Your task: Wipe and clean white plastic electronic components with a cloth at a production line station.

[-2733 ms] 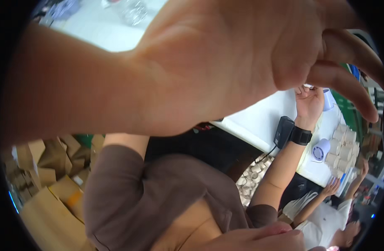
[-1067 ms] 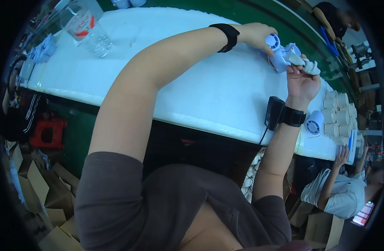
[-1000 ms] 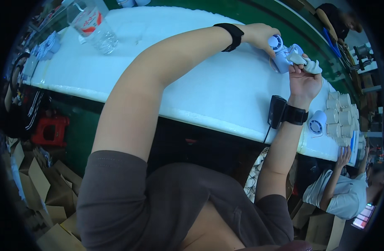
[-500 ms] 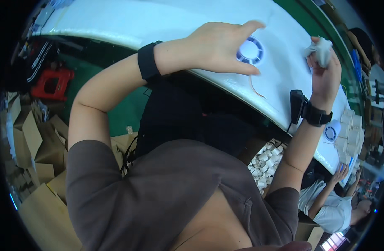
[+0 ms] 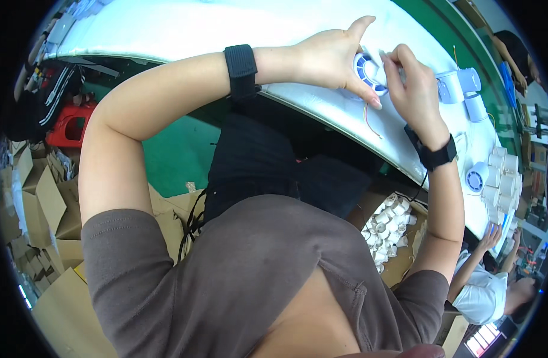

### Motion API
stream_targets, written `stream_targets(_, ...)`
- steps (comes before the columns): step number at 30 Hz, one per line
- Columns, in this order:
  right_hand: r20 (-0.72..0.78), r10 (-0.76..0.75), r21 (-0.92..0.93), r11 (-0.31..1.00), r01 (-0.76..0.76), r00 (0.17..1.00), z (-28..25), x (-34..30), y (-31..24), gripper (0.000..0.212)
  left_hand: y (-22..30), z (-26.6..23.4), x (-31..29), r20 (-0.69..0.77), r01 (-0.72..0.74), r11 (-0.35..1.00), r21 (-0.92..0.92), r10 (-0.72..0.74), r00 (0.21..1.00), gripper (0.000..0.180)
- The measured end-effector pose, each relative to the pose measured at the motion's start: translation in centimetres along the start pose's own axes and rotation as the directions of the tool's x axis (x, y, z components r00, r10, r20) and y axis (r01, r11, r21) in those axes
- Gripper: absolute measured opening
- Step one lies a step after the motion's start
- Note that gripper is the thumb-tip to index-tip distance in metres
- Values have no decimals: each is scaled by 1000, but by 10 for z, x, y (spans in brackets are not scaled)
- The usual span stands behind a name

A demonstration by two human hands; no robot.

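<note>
My left hand point(image 5: 329, 59) reaches across the white table and curves round a round white part with a blue slotted ring point(image 5: 365, 70). Its thumb lies along the near side, while an upper finger sticks out past the far side. Just to the right, my right hand point(image 5: 416, 89) pinches a crumpled white cloth point(image 5: 378, 59) against the part's top face. The cloth and my fingers cover some of that face. A thin wire point(image 5: 371, 124) trails from below the part onto the tabletop.
White cylindrical parts point(image 5: 450, 88) lie right of my right hand. Another cylinder with a slotted end point(image 5: 476, 178) lies beside several stacked white cups point(image 5: 501, 182). Below the table edge stands a box of small white pieces point(image 5: 386, 230). Cardboard boxes point(image 5: 53, 203) and a red stool point(image 5: 71, 126) are at left.
My right hand has come left and down from the far right, bringing the cloth onto the round part. My left hand and the part have shifted slightly right. White cylinders now show beyond my right hand.
</note>
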State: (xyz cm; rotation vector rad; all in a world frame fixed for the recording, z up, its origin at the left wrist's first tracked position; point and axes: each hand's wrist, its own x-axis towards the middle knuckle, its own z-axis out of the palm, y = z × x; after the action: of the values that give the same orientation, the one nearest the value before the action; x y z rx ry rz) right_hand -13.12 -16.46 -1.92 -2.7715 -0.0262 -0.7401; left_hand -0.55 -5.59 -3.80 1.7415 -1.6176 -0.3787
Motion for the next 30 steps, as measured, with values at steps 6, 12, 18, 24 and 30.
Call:
stream_targets(6, 99, -175, -16, 984, 177, 980, -1, 10, -11, 11, -4, -3, -1, 47, -46, 997, 68, 43, 998, 107)
stream_targets(12, 198, 193, 189, 955, -231, 961, -3, 6, 33, 15, -12, 9, 6, -36, -146, 984, 98, 150, 988, 73)
stream_targets(18, 210, 582, 614, 547, -569, 786, -37, -27, 14, 14, -6, -7, -6, 36, -151, 955, 256, 147, 988, 69)
stream_targets(24, -359, 37, 90, 996, -5, 932, -5, -29, -66, 15, 27, -6, -56, -19, 84, 990, 111, -83, 996, 63)
stream_targets(30, 128, 126, 344, 925, -163, 984, 13, -37, -66, 25, 25, 3, -97, -217, 12, 991, -133, -41, 975, 65)
